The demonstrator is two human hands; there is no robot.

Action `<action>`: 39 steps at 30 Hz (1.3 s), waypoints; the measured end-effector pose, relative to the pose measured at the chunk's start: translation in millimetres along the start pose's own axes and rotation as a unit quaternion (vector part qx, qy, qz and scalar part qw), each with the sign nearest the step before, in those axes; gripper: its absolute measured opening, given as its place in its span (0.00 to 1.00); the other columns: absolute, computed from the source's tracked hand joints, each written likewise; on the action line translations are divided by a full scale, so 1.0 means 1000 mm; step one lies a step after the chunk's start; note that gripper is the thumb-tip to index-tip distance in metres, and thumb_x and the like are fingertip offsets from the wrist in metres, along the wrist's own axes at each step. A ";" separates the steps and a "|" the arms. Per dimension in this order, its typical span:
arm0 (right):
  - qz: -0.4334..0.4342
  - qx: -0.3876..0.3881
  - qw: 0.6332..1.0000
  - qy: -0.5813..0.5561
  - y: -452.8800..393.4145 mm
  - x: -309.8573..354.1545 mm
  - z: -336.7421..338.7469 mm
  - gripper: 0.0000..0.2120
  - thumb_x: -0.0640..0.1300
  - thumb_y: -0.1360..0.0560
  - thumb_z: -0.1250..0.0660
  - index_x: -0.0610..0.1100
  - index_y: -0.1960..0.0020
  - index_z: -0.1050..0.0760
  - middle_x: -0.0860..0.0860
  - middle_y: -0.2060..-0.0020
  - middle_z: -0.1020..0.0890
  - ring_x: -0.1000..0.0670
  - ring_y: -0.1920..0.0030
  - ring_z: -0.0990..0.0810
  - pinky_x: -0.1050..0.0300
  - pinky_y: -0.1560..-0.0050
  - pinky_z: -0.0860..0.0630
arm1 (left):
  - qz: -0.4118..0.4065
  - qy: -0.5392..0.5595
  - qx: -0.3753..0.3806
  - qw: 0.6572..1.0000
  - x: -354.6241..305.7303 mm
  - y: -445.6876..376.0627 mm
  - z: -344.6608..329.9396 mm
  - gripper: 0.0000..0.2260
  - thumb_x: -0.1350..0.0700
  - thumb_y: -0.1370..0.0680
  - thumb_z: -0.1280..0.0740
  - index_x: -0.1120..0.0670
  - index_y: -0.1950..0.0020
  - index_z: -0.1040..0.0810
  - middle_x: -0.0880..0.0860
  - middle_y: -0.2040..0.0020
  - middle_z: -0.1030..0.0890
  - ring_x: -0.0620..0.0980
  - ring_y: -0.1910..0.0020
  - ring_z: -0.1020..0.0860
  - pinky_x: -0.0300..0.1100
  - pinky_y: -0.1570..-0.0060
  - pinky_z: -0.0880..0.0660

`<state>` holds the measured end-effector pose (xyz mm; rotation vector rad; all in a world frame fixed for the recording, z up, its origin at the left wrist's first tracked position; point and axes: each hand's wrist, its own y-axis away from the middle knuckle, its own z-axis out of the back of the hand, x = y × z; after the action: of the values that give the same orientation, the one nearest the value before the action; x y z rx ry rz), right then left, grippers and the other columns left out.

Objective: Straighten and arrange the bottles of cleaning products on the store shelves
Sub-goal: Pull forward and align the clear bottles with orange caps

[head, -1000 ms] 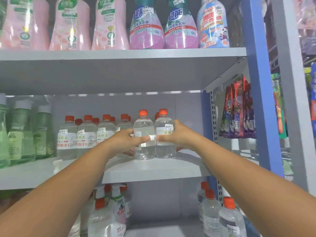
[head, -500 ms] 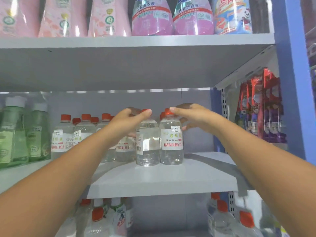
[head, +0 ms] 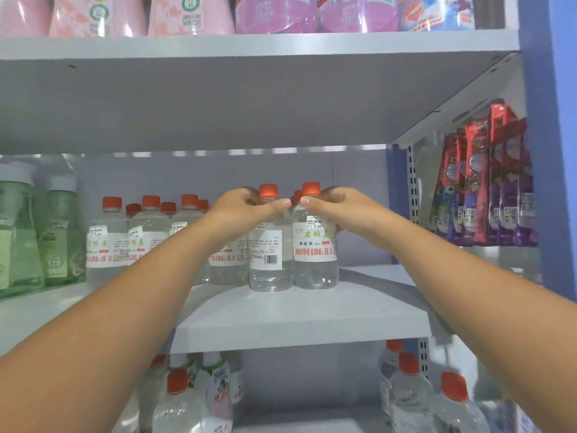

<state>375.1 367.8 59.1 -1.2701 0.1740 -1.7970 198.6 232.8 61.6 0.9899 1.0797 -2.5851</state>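
Two hands are in view, the left hand [head: 246, 209] and the right hand [head: 335, 207], each at the neck of one clear bottle. Those two front bottles [head: 271, 245] [head: 315, 242] have orange caps. Left of them, on the middle shelf [head: 299, 320], about seven more orange caps [head: 150, 201] show; the rear ones overlap, so the count is not exact. Two green bottles [head: 59, 232] with white caps stand at the far left. Along the top edge there are three pale pink bottles [head: 190, 14], two deeper pink ones [head: 274, 14] and one blue one [head: 437, 12]. At the bottom, four orange-capped bottles [head: 409, 398] can be made out, and two white-capped ones [head: 215, 389].
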 end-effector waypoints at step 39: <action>-0.017 -0.011 1.000 -0.005 0.007 -0.003 -0.006 0.17 0.59 0.23 0.28 0.50 0.39 0.20 0.53 0.45 0.14 0.51 0.42 0.17 0.47 0.36 0.21 | -0.006 0.051 -0.001 0.999 0.020 0.008 0.011 0.17 0.39 0.25 0.27 0.44 0.41 0.23 0.42 0.43 0.19 0.44 0.46 0.18 0.44 0.48 0.20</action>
<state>374.7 363.8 50.8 -1.3055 0.1676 -1.8223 180.8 221.8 50.0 1.1298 1.1154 -2.5679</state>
